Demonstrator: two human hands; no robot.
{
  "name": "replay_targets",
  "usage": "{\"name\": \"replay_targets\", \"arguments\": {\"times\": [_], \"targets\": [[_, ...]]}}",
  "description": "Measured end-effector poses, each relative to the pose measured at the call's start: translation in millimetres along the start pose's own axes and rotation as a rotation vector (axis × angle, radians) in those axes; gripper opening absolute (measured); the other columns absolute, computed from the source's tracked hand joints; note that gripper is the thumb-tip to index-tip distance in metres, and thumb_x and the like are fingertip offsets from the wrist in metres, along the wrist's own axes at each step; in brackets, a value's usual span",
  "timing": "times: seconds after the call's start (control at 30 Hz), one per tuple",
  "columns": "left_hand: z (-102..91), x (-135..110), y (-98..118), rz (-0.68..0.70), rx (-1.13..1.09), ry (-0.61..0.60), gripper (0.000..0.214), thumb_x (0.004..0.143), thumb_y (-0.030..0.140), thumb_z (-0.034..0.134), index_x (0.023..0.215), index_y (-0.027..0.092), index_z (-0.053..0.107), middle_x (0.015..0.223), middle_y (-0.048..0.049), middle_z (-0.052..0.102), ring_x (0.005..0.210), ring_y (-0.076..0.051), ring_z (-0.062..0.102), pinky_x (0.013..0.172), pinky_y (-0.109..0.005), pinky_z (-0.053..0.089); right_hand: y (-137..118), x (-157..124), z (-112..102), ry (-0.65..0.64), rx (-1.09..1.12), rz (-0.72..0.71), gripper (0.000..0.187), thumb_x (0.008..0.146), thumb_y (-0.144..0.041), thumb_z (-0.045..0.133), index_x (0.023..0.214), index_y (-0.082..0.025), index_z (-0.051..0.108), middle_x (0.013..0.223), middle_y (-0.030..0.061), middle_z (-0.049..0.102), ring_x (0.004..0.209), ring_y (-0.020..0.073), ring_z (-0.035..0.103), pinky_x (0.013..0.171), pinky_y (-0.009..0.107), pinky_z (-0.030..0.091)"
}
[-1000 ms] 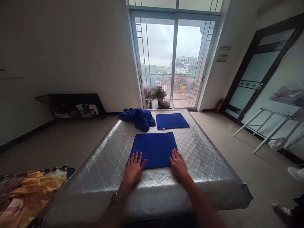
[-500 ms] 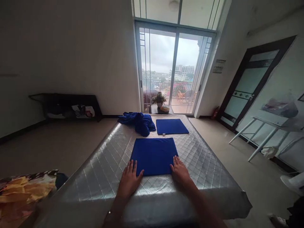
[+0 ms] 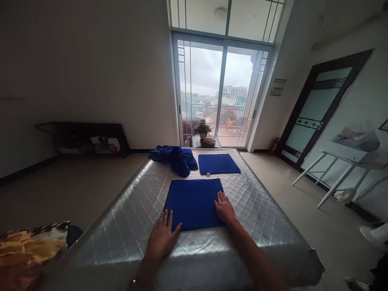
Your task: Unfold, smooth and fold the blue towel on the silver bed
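A folded blue cloth point(image 3: 194, 202) lies flat on a mattress point(image 3: 257, 218) wrapped in shiny quilted plastic. My left hand point(image 3: 162, 236) rests flat at the cloth's near left corner, fingers stretched out. My right hand point(image 3: 224, 208) lies flat on the cloth's right edge, fingers together and extended. Farther back lies a second folded blue cloth point(image 3: 217, 163). To its left sits a crumpled heap of blue cloths point(image 3: 177, 158).
A small dark table with a potted plant point(image 3: 202, 128) stands beyond the mattress before the glass balcony door point(image 3: 221, 89). A white table point(image 3: 342, 161) stands at the right, a low dark shelf point(image 3: 81, 137) on the left wall, and patterned fabric point(image 3: 27, 246) at the near left.
The view tilted up a little. My right hand slid forward along the cloth's right edge while my left hand stayed at the near left corner.
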State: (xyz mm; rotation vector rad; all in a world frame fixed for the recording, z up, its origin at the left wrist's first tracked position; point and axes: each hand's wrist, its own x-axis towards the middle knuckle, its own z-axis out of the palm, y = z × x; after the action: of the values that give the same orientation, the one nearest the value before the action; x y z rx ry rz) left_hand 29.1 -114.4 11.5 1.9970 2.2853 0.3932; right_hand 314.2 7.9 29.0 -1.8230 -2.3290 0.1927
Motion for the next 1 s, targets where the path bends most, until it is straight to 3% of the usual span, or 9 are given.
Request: {"name": "replay_targets", "arguments": {"times": [0.1, 0.17, 0.23, 0.4, 0.47, 0.53, 0.6, 0.7, 1.0], "targets": [[0.8, 4.2, 2.7, -0.018, 0.036, -0.027, 0.085, 0.092, 0.063, 0.040, 0.152, 0.003, 0.040, 0.162, -0.0238, 0.028, 0.152, -0.036, 0.025, 0.124, -0.052, 0.024, 1.0, -0.8, 2.8, 0.021, 0.004, -0.006, 0.061, 0.106, -0.036, 0.027, 0.158, -0.003, 0.029, 0.165, 0.0154, 0.025, 0.154, 0.0224, 0.020, 0.124, 0.039, 0.018], [1.4, 11.9, 18.8, 0.006, 0.035, -0.026, 0.084, 0.095, 0.063, 0.036, 0.153, 0.002, 0.038, 0.163, -0.0238, 0.027, 0.152, -0.035, 0.024, 0.124, -0.050, 0.023, 0.1, -0.8, 2.5, 0.026, 0.007, -0.003, 0.060, 0.106, -0.035, 0.028, 0.158, -0.005, 0.030, 0.165, 0.0151, 0.025, 0.154, 0.0220, 0.021, 0.124, 0.039, 0.018], [2.7, 24.5, 49.1, 0.105, 0.021, -0.040, 0.081, 0.098, 0.062, 0.029, 0.154, 0.004, 0.037, 0.163, -0.0207, 0.029, 0.153, -0.031, 0.025, 0.125, -0.046, 0.024, -1.0, -0.8, 1.6, 0.022, 0.009, 0.004, 0.060, 0.105, -0.035, 0.027, 0.157, -0.004, 0.030, 0.165, 0.0148, 0.024, 0.154, 0.0225, 0.021, 0.124, 0.040, 0.018], [15.0, 66.2, 148.0, 0.477, -0.064, -0.022, 0.071, 0.103, 0.055, 0.016, 0.154, 0.011, 0.039, 0.162, -0.0145, 0.035, 0.152, -0.024, 0.028, 0.125, -0.042, 0.023, 1.4, -3.1, 1.6, 0.005, -0.028, -0.024, 0.060, 0.104, -0.031, 0.027, 0.158, -0.003, 0.028, 0.166, 0.0146, 0.021, 0.154, 0.0229, 0.017, 0.125, 0.038, 0.015], [23.2, 78.8, 173.0, 0.520, -0.107, -0.038, 0.071, 0.104, 0.054, 0.015, 0.155, 0.011, 0.038, 0.163, -0.0140, 0.035, 0.152, -0.024, 0.028, 0.126, -0.043, 0.022, 4.0, -4.1, 2.8, -0.008, -0.047, -0.047, 0.060, 0.102, -0.024, 0.029, 0.158, -0.005, 0.027, 0.166, 0.0131, 0.019, 0.155, 0.0223, 0.016, 0.125, 0.037, 0.013], [31.2, 85.4, 182.1, 0.496, -0.119, -0.065, 0.072, 0.103, 0.056, 0.014, 0.156, 0.011, 0.036, 0.163, -0.0140, 0.034, 0.153, -0.024, 0.027, 0.126, -0.044, 0.022, 5.8, -4.2, 4.2, -0.010, -0.057, -0.049, 0.060, 0.100, -0.021, 0.030, 0.159, -0.006, 0.026, 0.167, 0.0121, 0.018, 0.155, 0.0220, 0.015, 0.125, 0.037, 0.013], [37.0, 86.7, 176.9, 0.453, -0.097, -0.079, 0.074, 0.103, 0.058, 0.012, 0.156, 0.012, 0.035, 0.164, -0.0132, 0.032, 0.153, -0.023, 0.025, 0.126, -0.044, 0.021, 5.6, -3.2, 5.0, 0.002, -0.058, -0.037, 0.060, 0.102, -0.023, 0.029, 0.158, -0.005, 0.027, 0.166, 0.0127, 0.020, 0.155, 0.0220, 0.017, 0.125, 0.037, 0.015], [39.0, 82.7, 151.4, 0.406, -0.037, -0.070, 0.074, 0.102, 0.060, 0.010, 0.157, 0.016, 0.035, 0.165, -0.0105, 0.030, 0.154, -0.023, 0.024, 0.126, -0.045, 0.020, 2.5, -1.1, 4.4, 0.024, -0.035, -0.013, 0.060, 0.104, -0.032, 0.026, 0.157, -0.003, 0.029, 0.165, 0.0144, 0.024, 0.154, 0.0222, 0.019, 0.124, 0.037, 0.015], [26.9, 67.0, 28.3, 0.092, 0.125, 0.052, 0.079, 0.098, 0.068, 0.014, 0.157, 0.020, 0.035, 0.164, -0.0120, 0.033, 0.152, -0.033, 0.026, 0.122, -0.057, 0.023, -0.5, 0.7, 2.8, 0.011, -0.005, 0.018, 0.062, 0.105, -0.034, 0.025, 0.157, -0.002, 0.028, 0.165, 0.0140, 0.024, 0.154, 0.0227, 0.020, 0.125, 0.036, 0.014]]}}
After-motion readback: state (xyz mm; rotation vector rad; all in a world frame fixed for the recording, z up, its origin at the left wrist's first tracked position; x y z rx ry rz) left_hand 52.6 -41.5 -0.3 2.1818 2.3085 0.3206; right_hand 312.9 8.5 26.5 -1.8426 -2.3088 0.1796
